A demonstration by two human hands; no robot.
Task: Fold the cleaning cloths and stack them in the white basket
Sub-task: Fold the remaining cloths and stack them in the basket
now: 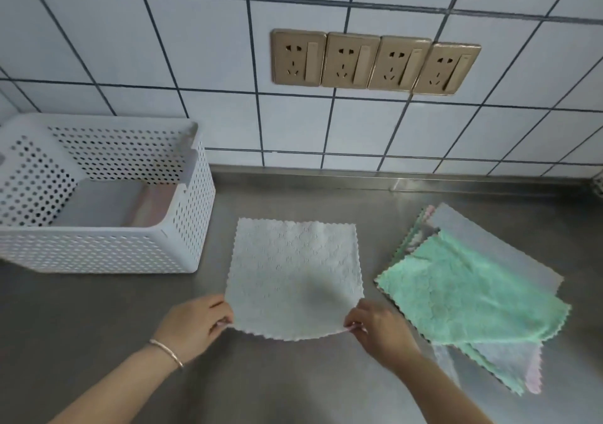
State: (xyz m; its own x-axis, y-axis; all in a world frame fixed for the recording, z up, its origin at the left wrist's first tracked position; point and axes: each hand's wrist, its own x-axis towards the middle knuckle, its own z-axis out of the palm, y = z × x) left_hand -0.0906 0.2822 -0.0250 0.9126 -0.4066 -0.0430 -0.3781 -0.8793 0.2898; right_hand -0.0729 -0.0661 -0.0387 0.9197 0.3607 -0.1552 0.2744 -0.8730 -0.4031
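Note:
A pale grey cleaning cloth (293,273) lies spread flat on the steel counter in the middle. My left hand (192,325) pinches its near left corner, and my right hand (378,329) pinches its near right corner; the near edge is lifted slightly. The white perforated basket (107,250) stands at the left, with folded cloths, grey and pink, lying on its floor (130,204). A loose pile of unfolded cloths (473,296) sits to the right, a green one on top over grey and pink ones.
The steel counter (293,391) runs back to a tiled wall with a row of gold sockets (375,61). Bare counter lies between the basket and the spread cloth. A small object shows at the far right edge (598,183).

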